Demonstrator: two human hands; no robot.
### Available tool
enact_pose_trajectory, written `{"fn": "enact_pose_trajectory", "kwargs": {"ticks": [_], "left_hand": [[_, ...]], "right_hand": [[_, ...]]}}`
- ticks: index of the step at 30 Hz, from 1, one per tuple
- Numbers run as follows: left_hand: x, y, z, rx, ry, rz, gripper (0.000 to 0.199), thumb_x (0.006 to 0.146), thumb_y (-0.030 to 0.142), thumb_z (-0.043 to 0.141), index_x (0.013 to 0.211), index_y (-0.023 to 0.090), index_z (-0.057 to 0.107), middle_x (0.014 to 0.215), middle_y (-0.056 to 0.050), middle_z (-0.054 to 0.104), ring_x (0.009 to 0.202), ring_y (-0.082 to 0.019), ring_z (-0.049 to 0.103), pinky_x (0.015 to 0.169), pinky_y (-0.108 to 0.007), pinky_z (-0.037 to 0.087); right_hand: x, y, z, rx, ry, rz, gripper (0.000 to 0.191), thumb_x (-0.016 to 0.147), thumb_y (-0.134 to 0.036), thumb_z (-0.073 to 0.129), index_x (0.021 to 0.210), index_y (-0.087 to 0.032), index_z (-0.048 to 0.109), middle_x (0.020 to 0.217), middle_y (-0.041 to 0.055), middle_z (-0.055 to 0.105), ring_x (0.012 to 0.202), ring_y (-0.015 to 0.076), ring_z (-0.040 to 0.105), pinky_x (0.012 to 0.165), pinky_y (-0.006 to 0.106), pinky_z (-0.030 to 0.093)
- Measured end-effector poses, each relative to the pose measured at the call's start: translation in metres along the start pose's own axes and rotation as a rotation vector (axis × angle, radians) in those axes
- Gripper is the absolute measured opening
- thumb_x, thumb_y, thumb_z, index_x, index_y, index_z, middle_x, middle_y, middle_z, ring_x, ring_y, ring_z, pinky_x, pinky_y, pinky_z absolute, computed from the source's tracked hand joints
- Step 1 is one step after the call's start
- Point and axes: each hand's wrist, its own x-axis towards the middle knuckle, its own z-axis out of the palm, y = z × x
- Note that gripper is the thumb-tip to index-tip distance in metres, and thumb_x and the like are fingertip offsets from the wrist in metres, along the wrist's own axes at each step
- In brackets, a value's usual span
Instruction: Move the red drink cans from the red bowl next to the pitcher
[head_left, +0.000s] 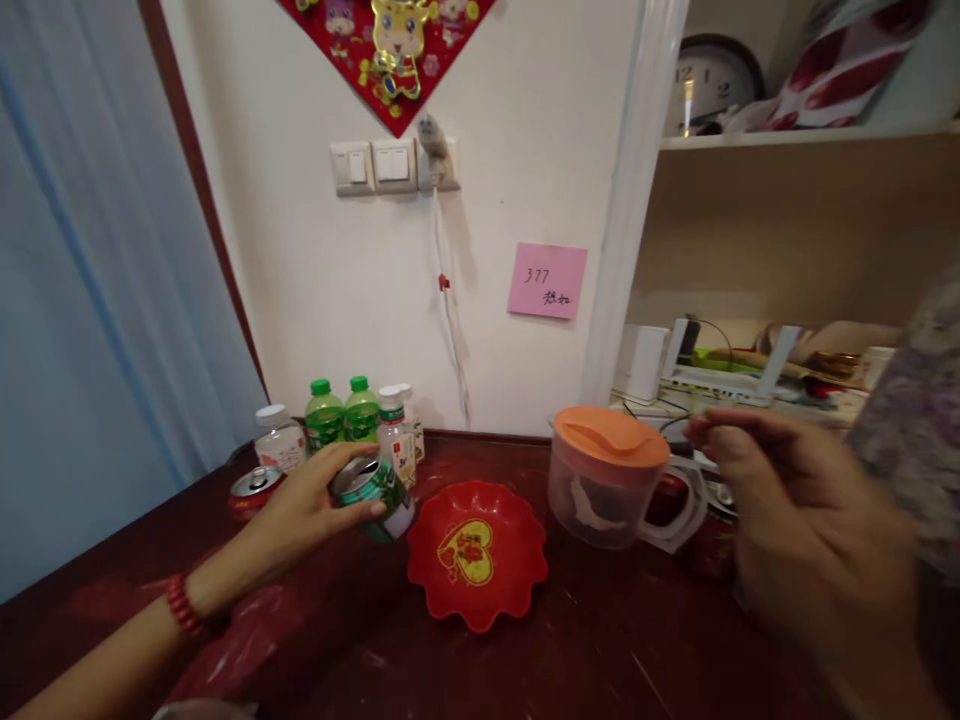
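My left hand (319,505) is wrapped round a green can (379,495), which tilts to the left of a red scalloped plate (517,545) with a gold heart. At the right, my right hand (810,530) is raised near the handle of a clear pitcher (592,500) with an orange lid. Its fingers reach left with the thumb apart from them, and nothing shows between them. Behind this hand, a dark red can (712,540) is partly hidden. A red can (256,488) stands beside my left forearm.
Two green-capped bottles (324,415) and several white-capped bottles (280,440) stand along the wall. Clear plastic wrapping (232,645) lies at the front left of the dark red table (420,670). A white router (720,380) sits behind the pitcher, at the right.
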Motion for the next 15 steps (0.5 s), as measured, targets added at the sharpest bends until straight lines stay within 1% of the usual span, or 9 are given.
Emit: {"fn": "enact_pose_trajectory", "kwargs": {"ticks": [2,3,4,6,8,10,12,15], "left_hand": [[0.007,0.026,0.013,-0.099,-0.028,0.047,0.061,0.079,0.054,0.074,0.13,0.027,0.056,0.133,-0.008,0.061,0.122,-0.032,0.058,0.105,-0.048,0.047],[0.01,0.037,0.022,-0.138,-0.055,0.074,0.06,0.078,0.051,0.075,0.13,0.027,0.056,0.134,-0.008,0.06,0.123,-0.032,0.057,0.106,-0.048,0.046],[0.012,0.047,0.033,-0.169,-0.079,0.1,0.06,0.077,0.048,0.076,0.129,0.026,0.056,0.134,-0.008,0.06,0.124,-0.031,0.057,0.107,-0.048,0.045],[0.015,0.061,0.055,-0.209,-0.139,0.152,0.063,0.074,0.041,0.079,0.129,0.023,0.056,0.134,-0.01,0.06,0.125,-0.031,0.056,0.109,-0.048,0.044],[0.016,0.066,0.076,-0.214,-0.193,0.165,0.068,0.07,0.035,0.081,0.131,0.021,0.055,0.134,-0.012,0.059,0.125,-0.031,0.055,0.109,-0.048,0.042],[0.015,0.066,0.092,-0.219,-0.218,0.126,0.075,0.067,0.032,0.084,0.135,0.019,0.053,0.135,-0.013,0.058,0.126,-0.032,0.054,0.11,-0.048,0.042],[0.013,0.063,0.104,-0.237,-0.225,0.062,0.084,0.065,0.031,0.085,0.139,0.018,0.049,0.138,-0.015,0.056,0.129,-0.033,0.052,0.112,-0.048,0.04],[0.008,0.055,0.117,-0.298,-0.213,-0.023,0.093,0.063,0.031,0.086,0.145,0.019,0.043,0.146,-0.016,0.051,0.135,-0.034,0.047,0.117,-0.05,0.035]], "right_hand": [[0.0,0.011,0.008,-0.033,-0.036,-0.039,0.038,0.09,-0.059,0.057,0.108,-0.028,0.07,0.106,0.003,0.07,0.092,0.0252,0.066,0.08,0.042,0.049],[0.0,0.018,0.012,-0.043,-0.034,-0.026,0.04,0.089,-0.059,0.058,0.111,-0.028,0.069,0.109,0.0035,0.069,0.095,0.026,0.065,0.082,0.043,0.049],[-0.001,0.025,0.016,-0.035,-0.022,0.017,0.042,0.088,-0.059,0.059,0.115,-0.028,0.068,0.113,0.0039,0.068,0.098,0.0267,0.065,0.083,0.043,0.048],[-0.003,0.04,0.024,0.02,0.016,0.148,0.049,0.083,-0.06,0.064,0.119,-0.028,0.065,0.119,0.0039,0.066,0.101,0.0276,0.063,0.086,0.045,0.047],[-0.005,0.057,0.031,0.117,0.035,0.267,0.056,0.079,-0.063,0.068,0.121,-0.027,0.063,0.12,0.0036,0.065,0.101,0.0274,0.061,0.089,0.045,0.045],[-0.008,0.074,0.038,0.202,0.045,0.337,0.06,0.078,-0.066,0.069,0.121,-0.025,0.062,0.117,0.0045,0.066,0.102,0.0268,0.061,0.088,0.043,0.046],[-0.012,0.09,0.042,0.267,0.075,0.409,0.059,0.079,-0.068,0.068,0.114,-0.021,0.065,0.105,0.0045,0.068,0.094,0.0243,0.062,0.08,0.038,0.048],[-0.022,0.107,0.047,0.385,0.102,0.502,0.055,0.078,-0.07,0.069,0.094,-0.018,0.068,0.08,0.0015,0.066,0.068,0.0177,0.058,0.058,0.029,0.046]]}}
